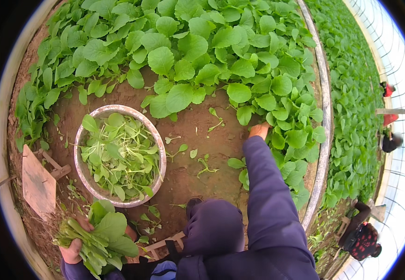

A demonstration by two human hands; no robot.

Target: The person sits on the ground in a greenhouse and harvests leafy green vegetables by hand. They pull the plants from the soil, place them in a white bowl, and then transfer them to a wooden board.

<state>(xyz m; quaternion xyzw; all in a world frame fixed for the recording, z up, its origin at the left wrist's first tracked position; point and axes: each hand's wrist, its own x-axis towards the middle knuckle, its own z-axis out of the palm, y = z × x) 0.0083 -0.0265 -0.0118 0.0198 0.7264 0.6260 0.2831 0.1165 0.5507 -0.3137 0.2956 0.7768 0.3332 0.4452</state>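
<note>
At the lower left, my left hand (71,250) is closed around a bunch of uprooted leafy greens (109,232). The bunch's soil-flecked roots (50,225) point left and its broad leaves spread right. My right hand (259,130) reaches out to the right, low at the edge of the growing greens (286,134). Leaves hide its fingertips, so whether it grips a stem cannot be seen. Between the crop and my knees stands a round metal basin (79,164) holding many loose leaves and thin plants.
A wooden board (38,182) leans beside the basin. Dense greens (188,45) grow ahead. Loose seedlings (206,165) lie on bare soil (185,136). A pale pipe (324,91) borders the bed on the right. Beyond it, a person (361,238) sits low, with others farther off.
</note>
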